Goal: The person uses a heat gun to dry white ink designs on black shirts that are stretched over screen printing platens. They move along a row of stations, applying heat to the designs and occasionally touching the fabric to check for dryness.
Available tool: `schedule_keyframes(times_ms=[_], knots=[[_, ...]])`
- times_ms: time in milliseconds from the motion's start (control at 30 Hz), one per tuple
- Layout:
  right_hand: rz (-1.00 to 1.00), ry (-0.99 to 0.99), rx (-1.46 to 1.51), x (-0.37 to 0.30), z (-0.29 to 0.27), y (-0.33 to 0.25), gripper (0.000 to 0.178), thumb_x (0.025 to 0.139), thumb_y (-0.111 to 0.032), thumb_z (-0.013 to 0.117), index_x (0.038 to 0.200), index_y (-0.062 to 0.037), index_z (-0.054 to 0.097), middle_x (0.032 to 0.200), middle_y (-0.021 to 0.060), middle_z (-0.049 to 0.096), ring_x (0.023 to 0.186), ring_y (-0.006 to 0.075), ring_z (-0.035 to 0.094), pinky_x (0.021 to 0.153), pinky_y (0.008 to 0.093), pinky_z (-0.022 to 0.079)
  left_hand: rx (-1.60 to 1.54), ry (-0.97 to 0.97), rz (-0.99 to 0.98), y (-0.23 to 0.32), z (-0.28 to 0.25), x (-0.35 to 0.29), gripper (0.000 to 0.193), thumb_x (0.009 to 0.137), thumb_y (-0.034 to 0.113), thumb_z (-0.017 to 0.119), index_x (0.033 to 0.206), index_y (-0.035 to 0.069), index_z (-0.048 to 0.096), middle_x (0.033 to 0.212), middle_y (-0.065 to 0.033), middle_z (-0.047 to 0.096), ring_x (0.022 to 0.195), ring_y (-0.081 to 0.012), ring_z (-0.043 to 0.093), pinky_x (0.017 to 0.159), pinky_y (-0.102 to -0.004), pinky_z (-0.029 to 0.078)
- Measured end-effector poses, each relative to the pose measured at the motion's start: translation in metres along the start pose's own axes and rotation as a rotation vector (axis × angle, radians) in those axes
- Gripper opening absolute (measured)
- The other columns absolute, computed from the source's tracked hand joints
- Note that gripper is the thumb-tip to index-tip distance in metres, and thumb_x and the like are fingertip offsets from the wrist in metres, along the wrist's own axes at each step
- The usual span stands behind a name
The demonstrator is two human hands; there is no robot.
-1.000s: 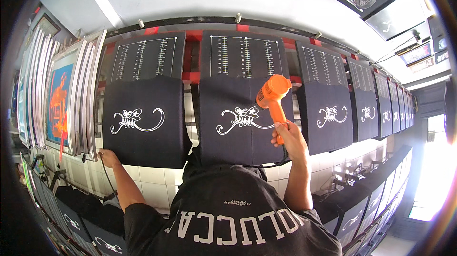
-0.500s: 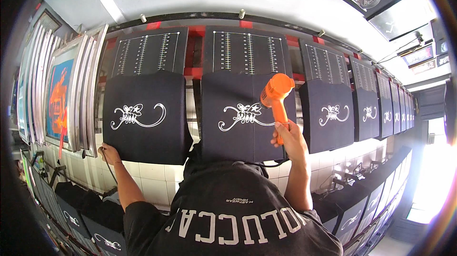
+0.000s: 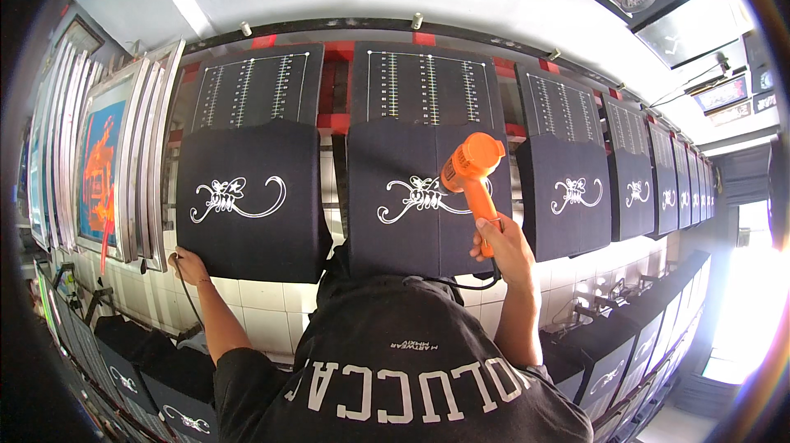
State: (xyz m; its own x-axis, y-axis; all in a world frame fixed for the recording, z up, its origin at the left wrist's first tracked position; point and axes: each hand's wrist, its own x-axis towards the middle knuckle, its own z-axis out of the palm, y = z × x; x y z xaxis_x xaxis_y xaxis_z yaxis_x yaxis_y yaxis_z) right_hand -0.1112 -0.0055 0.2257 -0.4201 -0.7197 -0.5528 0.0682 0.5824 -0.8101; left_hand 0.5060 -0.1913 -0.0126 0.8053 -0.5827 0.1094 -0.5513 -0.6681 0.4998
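Observation:
My right hand is closed round the handle of an orange hair dryer. The dryer's nozzle points down over the white print on a black shirt panel, hiding part of it; whether it touches the cloth I cannot tell. A dark cord loops from the handle's lower end toward my body. On the left, my left hand pinches a thin dark cable by the lower left corner of another black shirt panel, which bears a similar white print.
Printed black shirt panels on boards continue in a row to the right. Framed screens stand upright at the left. A long dark rail runs behind the boards. More dark printed panels lie behind me on both sides.
The hair dryer has shifted slightly down and left over the print, its nozzle now covering more of the print's middle. My left hand stays at the panel's corner with the cable.

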Motion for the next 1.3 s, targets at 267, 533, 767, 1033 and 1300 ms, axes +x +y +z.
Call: schedule_keyframes(times_ms=[267, 533, 767, 1033, 1300], knots=[[0.038, 0.039, -0.031, -0.012, -0.003, 0.009, 0.026, 0.095, -0.026, 0.057, 0.098, 0.0001, 0.057, 0.073, 0.0035, 0.057, 0.057, 0.0115, 0.059, 0.051, 0.0232, 0.048, 0.055, 0.007, -0.018, 0.01, -0.004, -0.009, 0.053, 0.098, 0.046, 0.037, 0.125, 0.003, 0.053, 0.114, -0.0238, 0.063, 0.106, -0.0458, 0.057, 0.092, -0.0524, 0.046], [-0.019, -0.081, 0.054, 0.003, 0.016, 0.001, 0.024, 0.094, -0.023, 0.06, 0.097, 0.0002, 0.057, 0.074, 0.0031, 0.057, 0.06, 0.0111, 0.059, 0.054, 0.0244, 0.048, 0.055, 0.021, 0.005, 0.005, -0.003, -0.006, 0.053, 0.098, 0.047, 0.037, 0.124, 0.004, 0.052, 0.113, -0.0261, 0.063, 0.104, -0.0462, 0.058, 0.089, -0.0534, 0.047], [-0.023, -0.096, 0.002, 0.01, 0.025, -0.012, 0.024, 0.095, -0.023, 0.059, 0.096, 0.0004, 0.056, 0.074, 0.0036, 0.058, 0.059, 0.0114, 0.059, 0.054, 0.025, 0.048, -0.023, 0.044, 0.004, -0.001, -0.003, -0.003, 0.051, 0.098, 0.045, 0.039, 0.123, 0.003, 0.053, 0.11, -0.029, 0.062, 0.104, -0.0461, 0.058, 0.087, -0.0533, 0.047], [-0.065, -0.155, 0.005, 0.016, 0.036, -0.013, 0.027, 0.094, -0.025, 0.06, 0.101, 0.0016, 0.057, 0.074, 0.0034, 0.057, 0.061, 0.0112, 0.059, 0.056, 0.0247, 0.048, 0.03, 0.078, 0.003, 0.009, -0.005, -0.01, 0.05, 0.098, 0.044, 0.041, 0.122, 0.004, 0.054, 0.108, -0.0286, 0.062, 0.101, -0.0451, 0.058, 0.087, -0.0533, 0.047], [-0.026, -0.165, -0.048, 0.011, 0.037, -0.019, 0.025, 0.094, -0.023, 0.059, 0.1, 0.0014, 0.057, 0.074, 0.0031, 0.057, 0.061, 0.0117, 0.06, 0.056, 0.0251, 0.048, 0.034, 0.093, 0.013, 0.009, -0.004, -0.012, 0.05, 0.097, 0.044, 0.042, 0.124, 0.004, 0.053, 0.109, -0.0293, 0.061, 0.101, -0.0448, 0.059, 0.085, -0.0521, 0.048]])
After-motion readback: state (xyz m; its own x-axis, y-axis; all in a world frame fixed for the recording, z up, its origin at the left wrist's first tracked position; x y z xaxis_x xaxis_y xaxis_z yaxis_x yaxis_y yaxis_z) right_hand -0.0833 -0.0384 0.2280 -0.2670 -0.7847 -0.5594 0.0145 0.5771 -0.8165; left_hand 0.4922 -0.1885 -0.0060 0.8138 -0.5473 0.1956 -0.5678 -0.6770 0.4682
